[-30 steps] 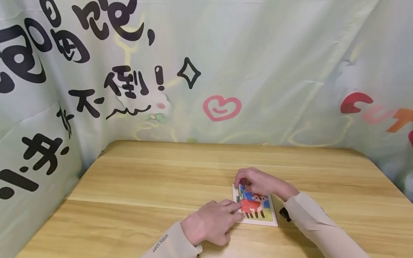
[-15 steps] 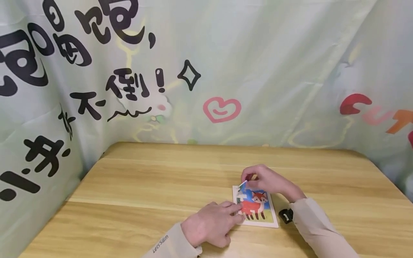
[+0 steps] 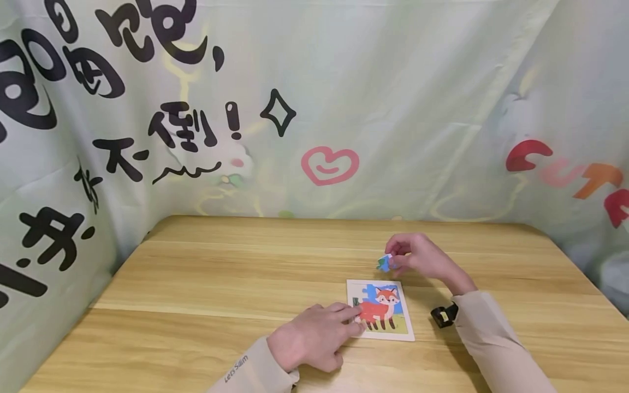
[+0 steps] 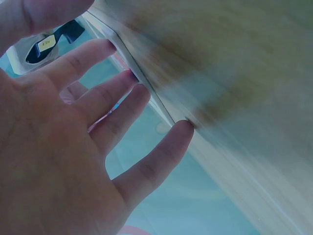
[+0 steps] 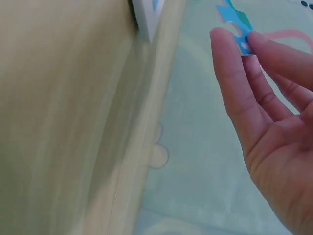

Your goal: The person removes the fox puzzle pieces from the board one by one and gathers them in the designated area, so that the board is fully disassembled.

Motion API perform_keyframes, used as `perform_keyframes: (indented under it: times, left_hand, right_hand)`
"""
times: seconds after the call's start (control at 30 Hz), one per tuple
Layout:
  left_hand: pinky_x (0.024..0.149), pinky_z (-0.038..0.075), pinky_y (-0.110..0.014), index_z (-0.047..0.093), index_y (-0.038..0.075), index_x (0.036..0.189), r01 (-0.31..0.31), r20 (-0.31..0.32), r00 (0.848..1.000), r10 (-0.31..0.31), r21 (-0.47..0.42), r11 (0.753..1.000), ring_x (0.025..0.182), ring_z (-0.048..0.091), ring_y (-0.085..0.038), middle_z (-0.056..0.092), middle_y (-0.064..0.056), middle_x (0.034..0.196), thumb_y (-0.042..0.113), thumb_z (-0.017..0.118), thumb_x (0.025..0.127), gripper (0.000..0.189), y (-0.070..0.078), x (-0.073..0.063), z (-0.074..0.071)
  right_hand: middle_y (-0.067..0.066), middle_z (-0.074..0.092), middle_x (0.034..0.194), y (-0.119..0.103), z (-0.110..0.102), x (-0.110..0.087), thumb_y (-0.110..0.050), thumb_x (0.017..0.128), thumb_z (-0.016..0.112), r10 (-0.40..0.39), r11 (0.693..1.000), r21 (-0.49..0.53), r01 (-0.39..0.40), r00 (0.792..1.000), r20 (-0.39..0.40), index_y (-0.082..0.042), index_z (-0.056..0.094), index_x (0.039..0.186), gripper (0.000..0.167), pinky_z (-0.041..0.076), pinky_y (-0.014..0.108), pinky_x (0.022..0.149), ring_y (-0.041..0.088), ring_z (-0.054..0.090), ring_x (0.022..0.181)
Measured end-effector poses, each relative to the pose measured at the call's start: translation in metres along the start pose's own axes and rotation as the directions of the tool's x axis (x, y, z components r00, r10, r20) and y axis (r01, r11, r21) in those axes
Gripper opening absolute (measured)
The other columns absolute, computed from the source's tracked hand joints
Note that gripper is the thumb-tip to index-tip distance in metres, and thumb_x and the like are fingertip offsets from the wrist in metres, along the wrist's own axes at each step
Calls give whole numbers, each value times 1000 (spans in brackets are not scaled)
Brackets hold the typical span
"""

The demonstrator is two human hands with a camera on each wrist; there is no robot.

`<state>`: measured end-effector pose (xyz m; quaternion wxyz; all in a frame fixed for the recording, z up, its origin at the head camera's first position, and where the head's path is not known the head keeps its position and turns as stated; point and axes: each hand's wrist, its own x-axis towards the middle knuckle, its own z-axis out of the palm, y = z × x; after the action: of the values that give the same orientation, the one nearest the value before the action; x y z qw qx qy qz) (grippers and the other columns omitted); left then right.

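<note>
A square fox jigsaw puzzle [image 3: 379, 310] with a white frame lies flat on the wooden table. Its upper left part shows a pale gap beside the blue sky. My left hand [image 3: 316, 335] rests on the puzzle's left edge with fingers extended; in the left wrist view its fingertips [image 4: 142, 90] meet the board's edge. Between thumb and fingers, my right hand [image 3: 422, 256] pinches a blue and green puzzle piece [image 3: 384, 263], raised beyond the puzzle's far edge. The right wrist view shows the puzzle piece [image 5: 237, 22] held at the fingertips.
The wooden table [image 3: 236, 273] stretches around the puzzle. A black camera mount [image 3: 444, 315] sits at the right wrist, right of the puzzle. A printed cloth [image 3: 403, 109] with letters and a heart hangs behind the table.
My right hand has lifted the puzzle piece out of the puzzle's upper left corner and carried it up and to the right. My left hand has stayed on the puzzle's edge.
</note>
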<state>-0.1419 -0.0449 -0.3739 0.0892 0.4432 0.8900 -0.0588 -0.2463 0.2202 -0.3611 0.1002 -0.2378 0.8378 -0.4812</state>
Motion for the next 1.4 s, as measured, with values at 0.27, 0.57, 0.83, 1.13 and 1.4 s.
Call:
perform_keyframes:
  times: [0.27, 0.57, 0.83, 1.13, 1.4]
  left_hand:
    - [102, 48, -40, 51, 32, 150, 14, 19, 1000, -13, -49, 999, 144, 35, -11, 33, 7, 162, 32, 73, 88, 66, 0, -5, 2]
    - [103, 47, -38, 52, 32, 149, 1, 14, 1000, -1, -40, 999, 144, 35, -11, 33, 6, 162, 32, 74, 88, 66, 0, -4, 3]
    - [104, 46, -38, 50, 31, 151, -4, 6, 1000, 4, -9, 1000, 144, 35, -12, 32, 6, 162, 32, 73, 89, 65, -4, 0, -5]
    - [105, 46, -40, 51, 30, 150, 11, 13, 1000, -10, -25, 1000, 145, 34, -12, 33, 6, 162, 30, 72, 89, 64, -5, -1, -6]
    - [104, 46, -41, 56, 31, 144, 11, 20, 1000, -10, -59, 998, 145, 34, -12, 34, 6, 162, 27, 73, 88, 59, -3, -3, -3]
  right_hand:
    - [14, 72, 86, 4, -10, -4, 11, 88, 67, -7, 998, -67, 3, 999, -52, 11, 69, 97, 9, 61, 37, 65, 25, 68, 74]
    - [23, 72, 94, 18, -21, -11, 18, 88, 60, 12, 993, -115, -10, 1000, 9, 21, 66, 104, 17, 61, 36, 69, 31, 71, 81]
    - [17, 72, 93, 26, -36, -14, 17, 88, 60, 31, 964, -263, -36, 999, -21, 14, 70, 100, 16, 59, 33, 67, 28, 67, 84]
    - [14, 71, 84, 32, -43, -18, 19, 87, 58, 63, 968, -239, -72, 997, -44, 13, 70, 94, 15, 58, 30, 63, 21, 66, 73]
    - [11, 71, 85, 39, -46, -26, 19, 86, 58, 82, 965, -248, -87, 996, -29, 11, 71, 93, 16, 56, 28, 64, 19, 63, 74]
